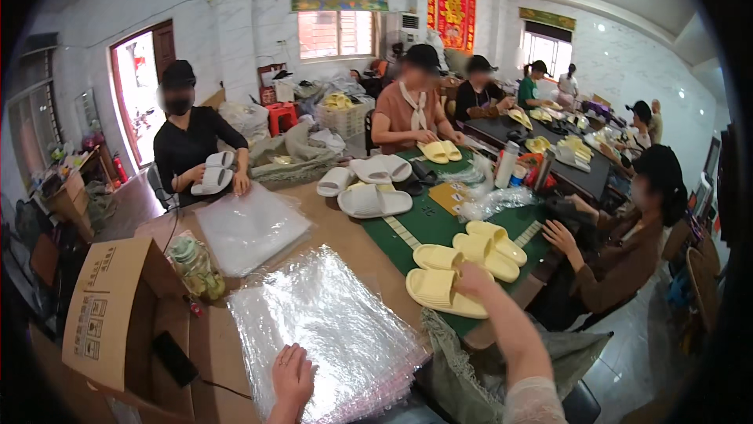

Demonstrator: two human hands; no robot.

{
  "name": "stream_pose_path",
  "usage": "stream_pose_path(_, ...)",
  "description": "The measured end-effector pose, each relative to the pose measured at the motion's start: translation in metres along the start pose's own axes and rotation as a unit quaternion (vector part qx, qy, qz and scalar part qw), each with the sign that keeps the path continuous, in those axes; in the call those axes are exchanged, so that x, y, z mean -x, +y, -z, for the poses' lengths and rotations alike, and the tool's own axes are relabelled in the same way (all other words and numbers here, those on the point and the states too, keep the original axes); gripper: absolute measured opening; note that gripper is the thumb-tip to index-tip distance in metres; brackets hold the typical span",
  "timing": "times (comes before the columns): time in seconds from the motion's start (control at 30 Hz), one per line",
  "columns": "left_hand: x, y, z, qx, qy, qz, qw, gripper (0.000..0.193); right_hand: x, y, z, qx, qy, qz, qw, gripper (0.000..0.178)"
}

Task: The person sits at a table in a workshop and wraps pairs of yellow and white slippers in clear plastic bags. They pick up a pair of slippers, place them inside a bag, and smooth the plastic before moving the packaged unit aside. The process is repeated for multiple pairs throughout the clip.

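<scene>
My left hand (292,374) lies on a stack of shiny clear plastic bags (329,318), its fingers stretched out and holding nothing. Over to the right, my right hand (472,276) reaches into the nearest pale yellow slipper (431,287) and grips it by the strap; my fingertips are partly hidden. More yellow slippers (486,251) lie just behind it on the green mat (392,255). White slippers (375,200) are piled farther back, near the middle of the table.
An open cardboard box (118,314) and a glass jar with a greenish drink (194,267) stand left. Another bag stack (252,224) lies beyond. A grey sack (471,377) hangs by the table's right edge. Co-workers sit around, one holding white slippers (213,173).
</scene>
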State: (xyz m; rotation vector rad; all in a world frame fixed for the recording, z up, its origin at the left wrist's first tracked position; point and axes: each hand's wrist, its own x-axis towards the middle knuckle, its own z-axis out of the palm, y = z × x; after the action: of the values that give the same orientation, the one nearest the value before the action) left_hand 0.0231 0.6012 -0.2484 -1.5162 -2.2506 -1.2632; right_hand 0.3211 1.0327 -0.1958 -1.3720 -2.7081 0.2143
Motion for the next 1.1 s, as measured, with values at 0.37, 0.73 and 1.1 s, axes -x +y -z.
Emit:
stream_pose_path(0.37, 0.001, -0.001, 0.006, 0.013, 0.008, -0.009, 1.0, 0.032, 0.013, -0.036, -0.059, -0.072, 0.089, -0.03, 0.993, 0.021)
stream_pose_path(0.73, 0.005, -0.004, 0.006, 0.014, 0.002, 0.003, 1.0, 0.036, 0.1, -0.041, -0.005, -0.177, 0.229, -0.147, 0.946, 0.023)
stream_pose_path(1.1, 0.006, 0.002, 0.008, -0.031, -0.018, 0.018, 0.999, 0.036, 0.142, -0.24, 0.018, -0.269, 0.091, 0.225, 0.932, 0.03)
